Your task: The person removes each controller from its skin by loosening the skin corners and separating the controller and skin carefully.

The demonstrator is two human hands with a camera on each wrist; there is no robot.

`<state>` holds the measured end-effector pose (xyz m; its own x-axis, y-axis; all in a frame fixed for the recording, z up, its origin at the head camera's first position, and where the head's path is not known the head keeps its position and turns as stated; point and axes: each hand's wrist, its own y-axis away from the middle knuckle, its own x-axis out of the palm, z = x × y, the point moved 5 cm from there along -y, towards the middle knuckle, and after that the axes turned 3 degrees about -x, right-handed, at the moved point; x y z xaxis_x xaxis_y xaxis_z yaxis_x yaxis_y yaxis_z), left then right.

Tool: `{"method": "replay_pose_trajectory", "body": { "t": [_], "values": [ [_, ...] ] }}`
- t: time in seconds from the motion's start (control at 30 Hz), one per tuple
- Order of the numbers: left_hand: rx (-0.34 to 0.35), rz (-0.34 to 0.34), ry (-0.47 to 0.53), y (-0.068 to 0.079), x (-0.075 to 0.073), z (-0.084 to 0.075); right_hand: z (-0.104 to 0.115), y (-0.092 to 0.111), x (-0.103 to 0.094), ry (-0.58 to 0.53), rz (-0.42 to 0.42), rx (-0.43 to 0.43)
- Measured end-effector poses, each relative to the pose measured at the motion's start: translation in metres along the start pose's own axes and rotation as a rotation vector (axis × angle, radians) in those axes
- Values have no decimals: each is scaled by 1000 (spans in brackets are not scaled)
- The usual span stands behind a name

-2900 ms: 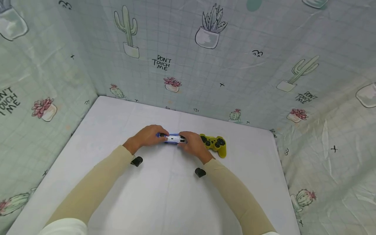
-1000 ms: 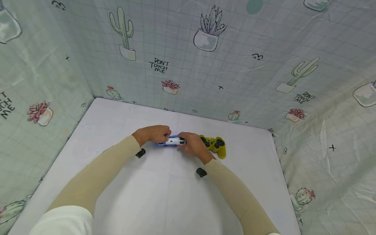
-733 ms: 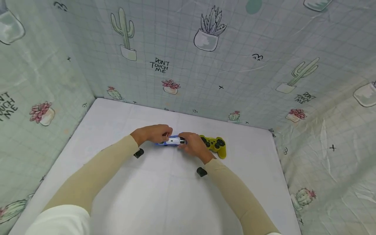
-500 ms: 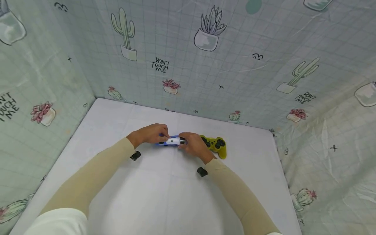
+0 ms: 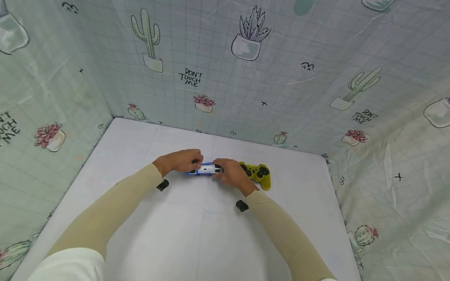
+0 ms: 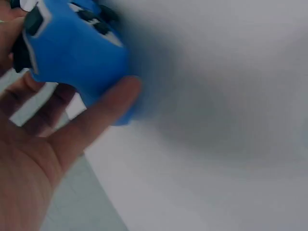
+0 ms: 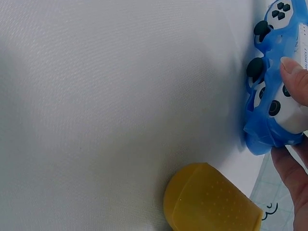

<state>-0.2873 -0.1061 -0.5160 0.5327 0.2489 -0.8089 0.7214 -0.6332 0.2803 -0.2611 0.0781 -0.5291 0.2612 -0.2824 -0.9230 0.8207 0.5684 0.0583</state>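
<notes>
Table (image 5: 207,234): white surface, straight far edge, faint crease running near to far. Lying directly on it, far half, right of centre: yellow game controller (image 5: 255,172), black controls facing up. Contact with blue-and-white controller (image 5: 207,169) unconfirmed.

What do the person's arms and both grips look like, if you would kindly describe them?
Fitted beige sleeves run to the wrists, with white fabric at their upper ends. A small black device shows beside each wrist. The left grip and right grip wear no gloves.
</notes>
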Motion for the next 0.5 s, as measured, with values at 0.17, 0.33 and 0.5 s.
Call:
{"method": "replay_pose_trajectory", "body": {
  "t": [0.17,0.33,0.5],
  "values": [
    [-73,137,-74,-10,0,-8,1,0,-1,1,9,-20],
    [-115,192,-94,-14,0,-8,1,-1,-1,4,25,-10],
    [-66,176,-103,-12,0,-12,0,-1,-1,16,57,21]
  ]
}}
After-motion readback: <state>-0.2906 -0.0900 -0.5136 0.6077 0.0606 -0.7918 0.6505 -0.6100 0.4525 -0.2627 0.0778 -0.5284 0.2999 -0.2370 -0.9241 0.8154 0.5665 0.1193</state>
